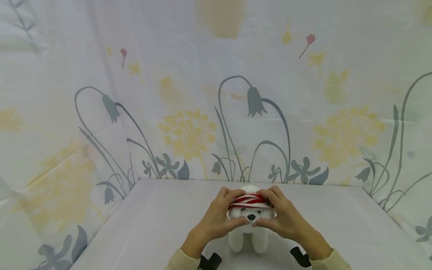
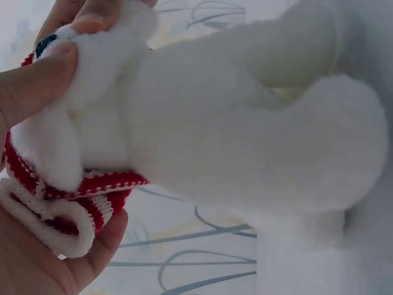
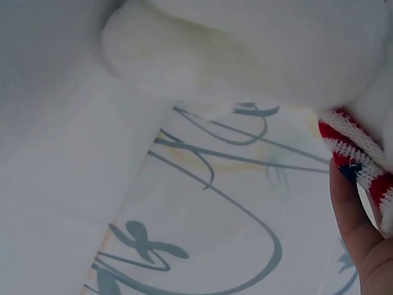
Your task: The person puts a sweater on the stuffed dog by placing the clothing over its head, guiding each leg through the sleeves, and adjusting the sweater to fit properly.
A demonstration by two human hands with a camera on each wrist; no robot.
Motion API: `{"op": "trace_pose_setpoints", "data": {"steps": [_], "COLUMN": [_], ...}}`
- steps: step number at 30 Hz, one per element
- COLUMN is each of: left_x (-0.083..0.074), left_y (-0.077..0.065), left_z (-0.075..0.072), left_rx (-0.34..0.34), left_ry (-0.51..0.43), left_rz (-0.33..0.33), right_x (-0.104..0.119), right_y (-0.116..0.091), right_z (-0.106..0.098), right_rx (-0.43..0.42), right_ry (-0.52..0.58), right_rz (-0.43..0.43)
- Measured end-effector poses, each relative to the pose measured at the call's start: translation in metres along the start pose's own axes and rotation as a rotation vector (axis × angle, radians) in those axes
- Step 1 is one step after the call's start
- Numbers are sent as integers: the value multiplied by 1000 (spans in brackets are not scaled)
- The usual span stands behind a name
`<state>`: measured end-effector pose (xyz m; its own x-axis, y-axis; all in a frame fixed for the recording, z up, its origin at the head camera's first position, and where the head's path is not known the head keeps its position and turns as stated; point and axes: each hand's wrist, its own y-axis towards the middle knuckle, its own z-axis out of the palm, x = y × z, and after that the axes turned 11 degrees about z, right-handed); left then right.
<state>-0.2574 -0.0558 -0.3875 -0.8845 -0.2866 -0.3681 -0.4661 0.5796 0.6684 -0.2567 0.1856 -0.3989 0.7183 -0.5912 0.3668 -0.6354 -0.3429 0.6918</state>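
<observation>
Fingers [image 1: 236, 193] curled, left hand [image 1: 218, 212] and right hand [image 1: 288, 214] flank plush dog [image 1: 248, 230], gripping striped knitwear [image 1: 250, 200].

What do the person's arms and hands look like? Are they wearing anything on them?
The left sleeve and right sleeve are plain pale beige, ending near the wrists. A chunky black piece shows beside the left wrist and another black piece beside the right. The left hand and right hand are bare, with no gloves.
</observation>
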Motion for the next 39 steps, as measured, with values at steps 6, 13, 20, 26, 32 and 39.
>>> {"op": "trace_pose_setpoints", "data": {"steps": [6,13,20,26,32,39], "left_x": [-4,-12,-14,-13,-11,-13], "left_y": [1,4,5,5,6,6], "left_z": [6,11,14,16,20,26], "left_rx": [-70,-89,-113,-144,-201,-233], "left_ry": [107,166,174,180,191,182], "left_rz": [61,27,-2,-35,-32,-55], "right_x": [3,10,14,12,13,16], "right_y": [-1,1,2,0,-3,-4], "right_z": [3,5,7,13,22,29], "right_rx": [-46,-51,-69,-113,-150,-163], "right_ry": [-54,-99,-110,-112,-108,-78], "right_rz": [-15,-16,50,81,104,89]}}
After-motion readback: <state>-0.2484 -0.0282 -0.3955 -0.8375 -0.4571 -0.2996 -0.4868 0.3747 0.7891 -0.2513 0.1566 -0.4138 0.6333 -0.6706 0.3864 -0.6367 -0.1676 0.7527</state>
